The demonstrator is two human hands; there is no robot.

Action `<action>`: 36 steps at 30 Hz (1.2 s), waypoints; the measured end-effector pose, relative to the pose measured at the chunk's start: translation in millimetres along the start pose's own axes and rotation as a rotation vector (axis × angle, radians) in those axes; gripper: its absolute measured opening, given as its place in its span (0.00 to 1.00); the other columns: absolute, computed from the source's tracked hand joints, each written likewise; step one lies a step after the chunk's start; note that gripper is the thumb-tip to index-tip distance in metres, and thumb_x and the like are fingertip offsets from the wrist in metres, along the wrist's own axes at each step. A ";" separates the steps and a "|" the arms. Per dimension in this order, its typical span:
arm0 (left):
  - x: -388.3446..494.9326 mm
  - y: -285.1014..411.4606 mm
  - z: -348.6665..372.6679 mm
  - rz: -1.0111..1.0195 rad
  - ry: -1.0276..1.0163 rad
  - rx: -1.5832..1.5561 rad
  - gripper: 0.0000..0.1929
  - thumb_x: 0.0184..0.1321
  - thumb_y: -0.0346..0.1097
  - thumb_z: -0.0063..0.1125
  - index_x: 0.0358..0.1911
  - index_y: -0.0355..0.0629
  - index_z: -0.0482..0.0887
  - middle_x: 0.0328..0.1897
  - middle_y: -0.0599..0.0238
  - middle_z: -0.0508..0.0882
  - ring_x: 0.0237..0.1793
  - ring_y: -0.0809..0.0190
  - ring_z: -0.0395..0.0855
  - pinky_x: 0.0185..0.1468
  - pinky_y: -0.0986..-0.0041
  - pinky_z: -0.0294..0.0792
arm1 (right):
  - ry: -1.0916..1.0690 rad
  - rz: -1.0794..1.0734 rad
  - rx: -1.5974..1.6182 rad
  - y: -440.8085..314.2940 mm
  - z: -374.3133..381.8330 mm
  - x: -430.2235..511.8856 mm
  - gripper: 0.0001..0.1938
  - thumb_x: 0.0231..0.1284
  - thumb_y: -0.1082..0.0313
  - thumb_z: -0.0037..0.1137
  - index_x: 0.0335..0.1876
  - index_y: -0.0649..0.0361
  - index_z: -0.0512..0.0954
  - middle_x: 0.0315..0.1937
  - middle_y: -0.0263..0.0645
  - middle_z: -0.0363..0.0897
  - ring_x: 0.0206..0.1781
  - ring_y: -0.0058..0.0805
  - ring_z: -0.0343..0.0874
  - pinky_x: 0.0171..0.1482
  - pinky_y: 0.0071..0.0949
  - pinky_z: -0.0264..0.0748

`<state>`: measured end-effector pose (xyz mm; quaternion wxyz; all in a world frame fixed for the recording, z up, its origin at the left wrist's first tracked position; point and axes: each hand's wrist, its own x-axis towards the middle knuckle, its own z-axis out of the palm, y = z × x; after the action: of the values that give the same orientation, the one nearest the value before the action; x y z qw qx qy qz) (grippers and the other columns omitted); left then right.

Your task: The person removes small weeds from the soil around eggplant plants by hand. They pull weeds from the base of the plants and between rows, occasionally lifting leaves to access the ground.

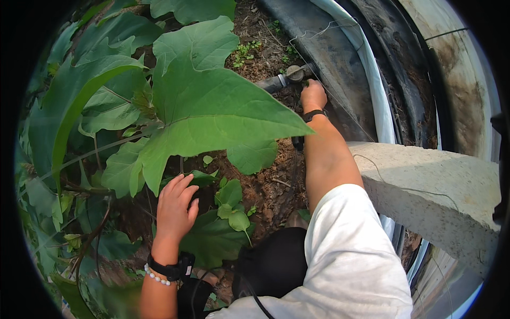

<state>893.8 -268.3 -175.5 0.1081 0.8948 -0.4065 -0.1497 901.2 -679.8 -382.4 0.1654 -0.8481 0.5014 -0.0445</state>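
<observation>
My right hand [313,95] reaches down beside a round valve or pipe fitting [295,73] on a dark pipe [271,84]. Its fingers are curled around a bit of green, perhaps a weed or leaf; the fingertips are partly hidden. My left hand [177,203] is at the lower left, fingers spread, its fingertips at the edge of a low green leaf [201,179]. Nothing is seen held in it. A large, broad, pointed leaf [223,115] of a leafy plant spreads between and above the two hands.
A concrete beam or post [422,175] lies at the right beneath thin wire. Black plastic sheeting [330,48] and a pale plastic strip [376,79] run along the upper right. Dense plants fill the left side. Small weeds [244,54] grow in the soil near the pipe.
</observation>
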 end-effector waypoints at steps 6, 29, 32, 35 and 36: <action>13.2 -2.3 -3.0 -0.010 0.048 -0.016 0.14 0.46 0.29 0.59 0.40 0.43 0.79 0.53 0.63 0.77 0.58 0.51 0.69 0.59 0.60 0.61 | -0.052 -0.013 0.226 -38.3 10.5 -47.4 0.08 0.56 0.65 0.53 0.40 0.56 0.76 0.42 0.43 0.74 0.45 0.47 0.75 0.44 0.43 0.74; -57.8 -6.4 11.1 -0.388 0.019 -0.275 0.13 0.46 0.26 0.58 0.39 0.40 0.78 0.48 0.60 0.79 0.53 0.51 0.73 0.55 0.62 0.66 | -0.212 -0.239 0.328 -167.3 76.5 41.9 0.15 0.56 0.69 0.51 0.50 0.54 0.76 0.48 0.41 0.76 0.49 0.43 0.75 0.49 0.41 0.73; -29.2 -6.4 11.2 -0.362 0.069 -0.354 0.13 0.46 0.26 0.57 0.39 0.40 0.78 0.48 0.60 0.79 0.52 0.51 0.74 0.55 0.62 0.67 | 0.078 -0.247 0.571 -159.9 67.8 28.1 0.13 0.58 0.63 0.48 0.46 0.59 0.75 0.45 0.43 0.76 0.47 0.47 0.75 0.49 0.44 0.71; -2.1 -7.5 11.1 -0.341 0.097 -0.438 0.13 0.47 0.26 0.57 0.39 0.40 0.78 0.47 0.59 0.79 0.52 0.51 0.74 0.54 0.62 0.67 | 0.133 0.073 0.626 -152.7 49.7 5.4 0.19 0.57 0.62 0.49 0.52 0.65 0.71 0.47 0.51 0.74 0.49 0.53 0.72 0.51 0.44 0.69; -0.1 -6.2 7.3 -0.375 0.092 -0.514 0.13 0.47 0.26 0.57 0.40 0.40 0.78 0.48 0.59 0.79 0.51 0.51 0.74 0.54 0.62 0.67 | -0.061 0.170 0.610 -149.7 42.9 -5.5 0.24 0.60 0.58 0.48 0.56 0.67 0.67 0.52 0.55 0.71 0.53 0.54 0.71 0.54 0.45 0.67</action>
<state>895.5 -264.8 -184.3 0.3191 0.9034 -0.1780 -0.2243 1033.9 -598.7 -373.6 0.4302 -0.7153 0.5289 -0.1533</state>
